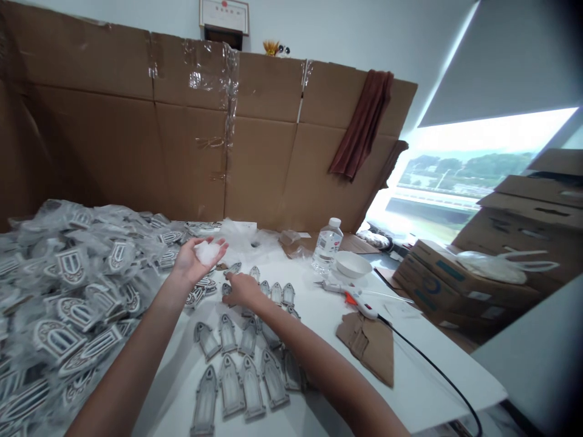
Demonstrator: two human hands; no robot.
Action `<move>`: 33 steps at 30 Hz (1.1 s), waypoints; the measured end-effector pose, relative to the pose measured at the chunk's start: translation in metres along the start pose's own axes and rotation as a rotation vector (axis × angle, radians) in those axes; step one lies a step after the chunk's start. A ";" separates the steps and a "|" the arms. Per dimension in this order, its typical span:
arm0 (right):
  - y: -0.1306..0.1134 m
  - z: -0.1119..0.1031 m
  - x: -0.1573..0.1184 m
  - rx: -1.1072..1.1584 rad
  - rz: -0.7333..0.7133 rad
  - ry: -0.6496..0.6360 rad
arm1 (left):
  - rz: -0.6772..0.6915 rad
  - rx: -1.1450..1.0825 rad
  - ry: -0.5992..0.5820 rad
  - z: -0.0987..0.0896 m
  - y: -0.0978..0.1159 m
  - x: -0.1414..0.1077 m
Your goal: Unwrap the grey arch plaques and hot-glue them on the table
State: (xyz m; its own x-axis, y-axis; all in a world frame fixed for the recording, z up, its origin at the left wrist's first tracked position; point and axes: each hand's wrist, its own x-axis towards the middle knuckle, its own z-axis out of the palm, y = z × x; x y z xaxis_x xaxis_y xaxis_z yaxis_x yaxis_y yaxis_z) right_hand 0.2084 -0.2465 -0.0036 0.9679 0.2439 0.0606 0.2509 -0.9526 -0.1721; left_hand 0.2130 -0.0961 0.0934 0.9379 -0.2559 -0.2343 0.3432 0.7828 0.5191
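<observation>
My left hand [194, 262] is palm up, its fingers curled round a white, fluffy wad [207, 252]. To its right, my right hand [241, 289] reaches down over small grey arched pieces, its fingers bent at one near the back of the rows; whether it grips that piece is hidden. Larger grey arched frames [232, 385] lie in rows on the white table below my hands. Smaller arched pieces [276, 293] lie just right of my right hand. Some patterned pieces [195, 296] sit below my left hand.
Many plastic-wrapped arched pieces [70, 267] are heaped at left. A glue gun [359, 301] with a black cord lies right, by torn cardboard [368, 346], a bottle [327, 246] and a white bowl [353, 264]. A cardboard wall [191, 158] stands behind; boxes [464, 291] are stacked right.
</observation>
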 end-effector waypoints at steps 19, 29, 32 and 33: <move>0.016 -0.030 0.014 0.572 0.169 0.354 | -0.012 -0.004 -0.002 -0.001 -0.004 0.004; -0.015 -0.052 0.005 0.665 -0.051 0.409 | -0.026 0.015 0.068 -0.006 -0.024 0.019; -0.006 -0.054 0.004 0.589 -0.135 0.314 | -0.053 0.004 0.082 -0.008 -0.027 0.022; -0.004 -0.054 0.003 0.566 -0.167 0.287 | -0.066 -0.008 0.088 -0.009 -0.029 0.023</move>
State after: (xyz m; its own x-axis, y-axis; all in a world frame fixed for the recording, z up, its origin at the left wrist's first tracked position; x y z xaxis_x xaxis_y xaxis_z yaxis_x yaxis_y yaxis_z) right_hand 0.2097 -0.2522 0.0506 0.8924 0.2468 0.3779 0.4424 -0.6441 -0.6241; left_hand 0.2245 -0.1195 0.0656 0.9051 -0.2564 -0.3391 0.4032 0.7705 0.4937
